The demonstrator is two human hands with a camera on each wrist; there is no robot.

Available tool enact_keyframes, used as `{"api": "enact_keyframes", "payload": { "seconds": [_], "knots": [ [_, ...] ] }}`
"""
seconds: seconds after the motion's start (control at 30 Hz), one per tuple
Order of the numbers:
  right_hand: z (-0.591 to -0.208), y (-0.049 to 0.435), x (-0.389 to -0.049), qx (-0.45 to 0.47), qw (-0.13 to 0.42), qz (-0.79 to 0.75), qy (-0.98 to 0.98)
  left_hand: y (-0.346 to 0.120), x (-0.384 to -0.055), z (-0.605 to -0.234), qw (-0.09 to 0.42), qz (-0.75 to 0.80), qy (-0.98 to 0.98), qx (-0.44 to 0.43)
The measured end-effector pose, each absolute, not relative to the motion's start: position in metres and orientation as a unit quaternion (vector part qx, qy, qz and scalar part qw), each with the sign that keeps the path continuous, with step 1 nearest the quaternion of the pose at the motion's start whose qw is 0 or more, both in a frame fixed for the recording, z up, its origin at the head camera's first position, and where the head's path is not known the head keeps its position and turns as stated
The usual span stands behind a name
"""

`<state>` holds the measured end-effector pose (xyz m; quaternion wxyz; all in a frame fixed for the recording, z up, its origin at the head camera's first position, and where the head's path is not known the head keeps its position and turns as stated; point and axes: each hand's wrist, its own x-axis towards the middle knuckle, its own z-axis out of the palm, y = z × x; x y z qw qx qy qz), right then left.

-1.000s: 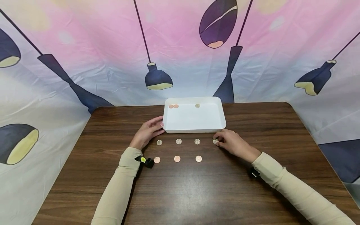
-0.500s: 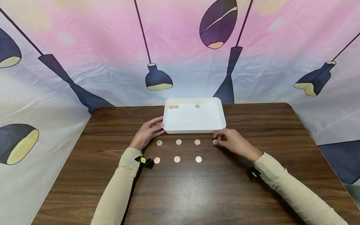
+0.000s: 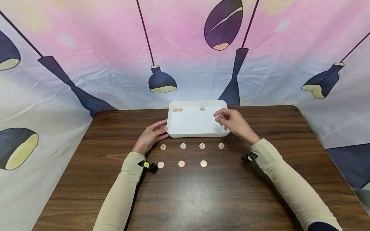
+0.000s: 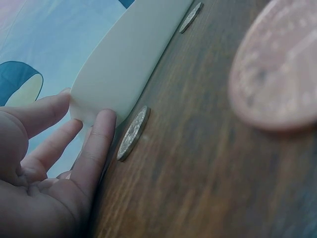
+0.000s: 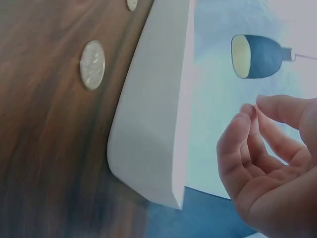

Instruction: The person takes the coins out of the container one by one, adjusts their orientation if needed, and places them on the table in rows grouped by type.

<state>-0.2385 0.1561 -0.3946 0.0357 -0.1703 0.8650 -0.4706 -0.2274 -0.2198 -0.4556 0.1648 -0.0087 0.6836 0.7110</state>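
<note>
My left hand (image 3: 150,136) rests on the table at the left side of a shallow white tray (image 3: 199,135). Its nearly straight fingers touch the tray's near left corner, as the left wrist view shows. Over the tray's right part is my right hand (image 3: 232,121), thumb and fingertips close together, with no object showing between them. Inside the tray lie two copper coins (image 3: 175,110) side by side and one silvery coin (image 3: 202,109), just left of the right fingertips. The rightmost coin (image 3: 221,146) of the table's upper row lies flat below the tray.
Several silvery coins (image 3: 183,146) form a row along the tray's near side. Nearer the person is a second row of three coins (image 3: 181,164), coppery in tone. The brown wooden table (image 3: 185,205) ends at a printed curtain (image 3: 121,80) behind the tray.
My right hand has left the rightmost coin, which stays on the table, and has moved up and back over the tray. The left hand has stayed at the tray's corner.
</note>
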Motion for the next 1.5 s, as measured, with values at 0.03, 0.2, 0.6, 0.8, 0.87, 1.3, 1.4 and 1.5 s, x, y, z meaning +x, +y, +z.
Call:
{"api": "enact_keyframes", "payload": {
  "seconds": [0.03,0.2,0.6,0.8,0.87,1.3,1.4,1.5],
  "knots": [
    [-0.396,0.154,-0.243,-0.166,0.04,-0.48,0.86,-0.22,-0.228,-0.456,0.165,0.712,0.683,-0.008],
    [-0.398,0.14,-0.265,-0.148,0.073,-0.518,0.839,-0.219,-0.227,-0.456,0.164,0.717,0.677,-0.01],
    [-0.411,0.085,-0.306,-0.126,0.094,-0.572,0.805,-0.222,-0.227,-0.455,0.165,0.709,0.686,-0.017],
    [-0.42,0.058,-0.319,-0.14,0.1,-0.554,0.815,-0.221,-0.228,-0.455,0.165,0.709,0.685,-0.016],
    [-0.422,0.05,-0.323,-0.142,0.099,-0.536,0.826,-0.221,-0.228,-0.455,0.165,0.71,0.685,-0.015],
    [-0.441,0.018,-0.335,-0.168,0.1,-0.375,0.906,-0.218,-0.228,-0.454,0.168,0.713,0.681,-0.023],
    [-0.444,0.015,-0.336,-0.174,0.09,-0.332,0.923,-0.218,-0.228,-0.454,0.166,0.714,0.68,-0.024],
    [-0.445,0.012,-0.337,-0.171,0.099,-0.304,0.932,-0.218,-0.228,-0.454,0.168,0.714,0.679,-0.026]
  ]
}}
